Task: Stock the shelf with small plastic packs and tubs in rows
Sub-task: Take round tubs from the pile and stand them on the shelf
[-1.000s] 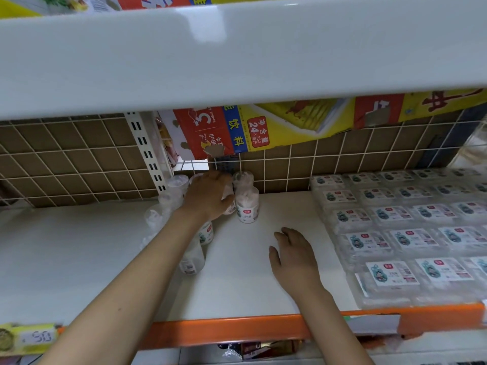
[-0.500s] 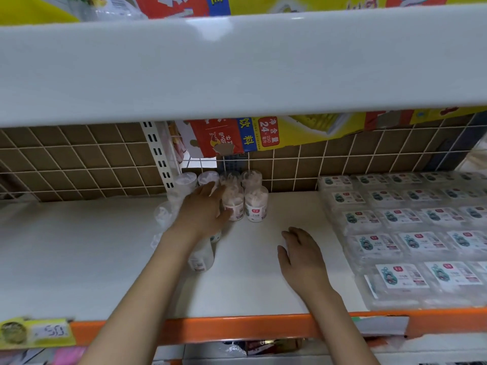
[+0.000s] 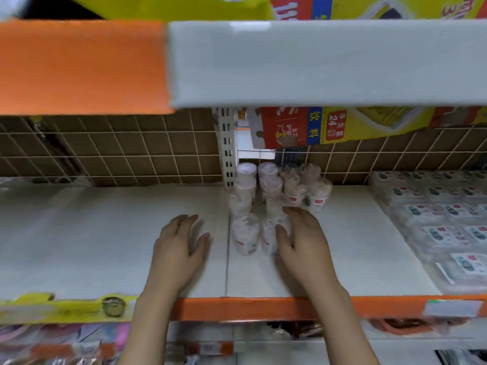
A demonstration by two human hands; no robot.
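Several small clear plastic tubs (image 3: 245,237) with white labels stand in short rows running from the shelf's back to its middle. Two more tubs (image 3: 316,196) stand at the back right of the group. My right hand (image 3: 303,243) lies against the right side of the front right tub (image 3: 269,234), fingers fairly straight, thumb in front of it. My left hand (image 3: 179,246) rests flat on the white shelf (image 3: 105,233), just left of the tubs and apart from them. The picture is blurred by motion.
Rows of flat clear packs (image 3: 442,233) with printed labels fill the shelf's right side. A wire mesh back panel (image 3: 131,148) closes the rear, with a red and yellow carton (image 3: 329,125) behind it. The upper shelf (image 3: 316,61) hangs low overhead. An orange edge strip (image 3: 250,308) runs along the front.
My left hand drew back from the rear tubs and now lies flat on the shelf left of them. My right hand moved left onto the front right tub.
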